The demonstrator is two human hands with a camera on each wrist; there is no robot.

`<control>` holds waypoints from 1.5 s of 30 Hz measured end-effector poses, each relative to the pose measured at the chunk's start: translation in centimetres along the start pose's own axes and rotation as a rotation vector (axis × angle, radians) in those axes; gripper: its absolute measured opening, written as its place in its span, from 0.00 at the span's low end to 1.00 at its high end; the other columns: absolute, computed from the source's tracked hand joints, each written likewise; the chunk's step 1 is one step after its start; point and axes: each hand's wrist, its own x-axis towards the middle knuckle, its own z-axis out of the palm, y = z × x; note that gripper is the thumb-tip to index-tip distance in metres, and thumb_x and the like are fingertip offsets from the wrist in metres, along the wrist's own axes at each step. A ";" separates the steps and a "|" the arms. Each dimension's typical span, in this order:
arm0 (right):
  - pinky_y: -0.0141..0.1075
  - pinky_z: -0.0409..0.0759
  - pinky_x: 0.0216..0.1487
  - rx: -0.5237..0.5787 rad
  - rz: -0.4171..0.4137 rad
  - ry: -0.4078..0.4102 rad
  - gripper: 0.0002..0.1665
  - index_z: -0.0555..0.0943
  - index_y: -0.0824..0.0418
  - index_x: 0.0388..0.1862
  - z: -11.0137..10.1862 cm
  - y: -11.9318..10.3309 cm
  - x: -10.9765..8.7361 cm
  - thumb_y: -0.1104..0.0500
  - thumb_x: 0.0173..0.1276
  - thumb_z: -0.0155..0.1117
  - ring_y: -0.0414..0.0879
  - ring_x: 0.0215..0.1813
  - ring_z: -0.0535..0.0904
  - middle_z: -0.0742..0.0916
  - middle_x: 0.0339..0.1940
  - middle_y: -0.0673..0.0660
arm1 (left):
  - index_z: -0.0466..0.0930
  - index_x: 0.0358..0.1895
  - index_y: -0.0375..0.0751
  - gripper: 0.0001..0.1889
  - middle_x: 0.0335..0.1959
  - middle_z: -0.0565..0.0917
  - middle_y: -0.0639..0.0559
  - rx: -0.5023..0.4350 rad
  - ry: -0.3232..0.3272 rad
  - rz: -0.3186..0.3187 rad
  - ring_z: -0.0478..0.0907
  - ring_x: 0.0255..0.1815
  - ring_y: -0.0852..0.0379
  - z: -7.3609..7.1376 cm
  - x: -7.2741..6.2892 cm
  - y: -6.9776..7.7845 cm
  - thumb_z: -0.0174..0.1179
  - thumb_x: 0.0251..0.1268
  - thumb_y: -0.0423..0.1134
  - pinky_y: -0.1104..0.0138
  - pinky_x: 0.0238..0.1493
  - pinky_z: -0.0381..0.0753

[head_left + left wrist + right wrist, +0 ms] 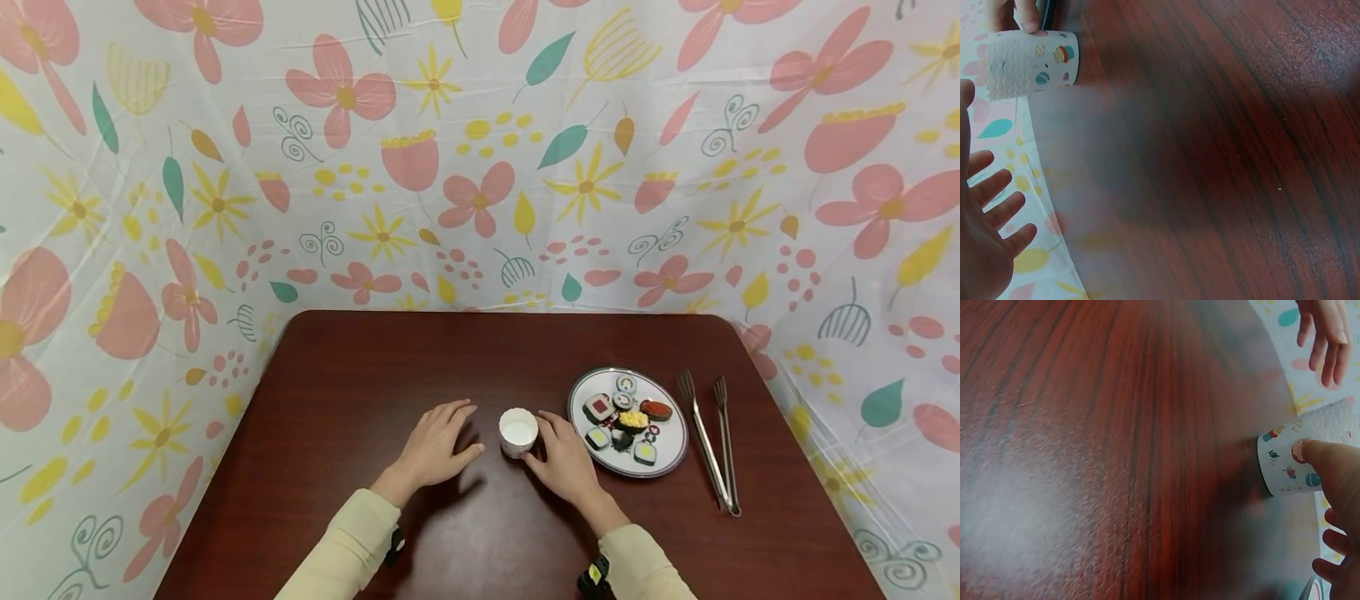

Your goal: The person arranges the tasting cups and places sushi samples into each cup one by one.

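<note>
A small white paper baking cup (pixel 518 432), printed with little cupcakes and fruit, stands upright on the dark table. Its rim looks rolled and wavy. My right hand (pixel 566 462) holds the cup from its right side, thumb near the front and a finger toward the back. In the right wrist view the thumb (pixel 1325 453) lies on the printed wall of the cup (pixel 1285 464). To the left of the cup, apart from it, my left hand (pixel 438 446) hovers with its fingers extended and nothing in it. The left wrist view shows those spread fingers (pixel 1007 209).
A white dark-rimmed plate (pixel 651 465) with several sushi pieces sits right of my right hand. Beyond it lie metal tongs (pixel 708 450) with fork-like ends. A flower-patterned cloth (pixel 480 125) hangs behind and beside the brown table (pixel 360 358).
</note>
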 end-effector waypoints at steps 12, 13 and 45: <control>0.51 0.73 0.52 0.031 0.058 -0.063 0.43 0.72 0.69 0.57 1.0 -0.4 0.7 0.49 0.44 0.75 0.59 0.53 0.76 0.79 0.53 0.64 | 0.63 0.66 0.46 0.33 0.66 0.65 0.50 -0.022 0.047 0.009 0.62 0.66 0.50 0.4 -0.2 0.1 0.52 0.61 0.59 0.53 0.63 0.61; 0.51 0.73 0.52 0.029 0.060 -0.065 0.43 0.72 0.69 0.57 1.2 -0.4 0.7 0.49 0.44 0.75 0.59 0.53 0.76 0.79 0.53 0.64 | 0.62 0.66 0.46 0.33 0.66 0.65 0.50 -0.025 0.054 0.012 0.62 0.66 0.51 0.4 -0.2 0.1 0.53 0.61 0.59 0.53 0.63 0.61; 0.59 0.68 0.56 0.094 0.158 -0.094 0.39 0.72 0.65 0.55 3.9 -0.9 1.5 0.47 0.47 0.73 0.61 0.58 0.74 0.81 0.50 0.66 | 0.71 0.59 0.43 0.25 0.58 0.73 0.50 0.035 0.217 0.119 0.69 0.59 0.53 -0.2 1.4 2.3 0.59 0.60 0.48 0.60 0.60 0.67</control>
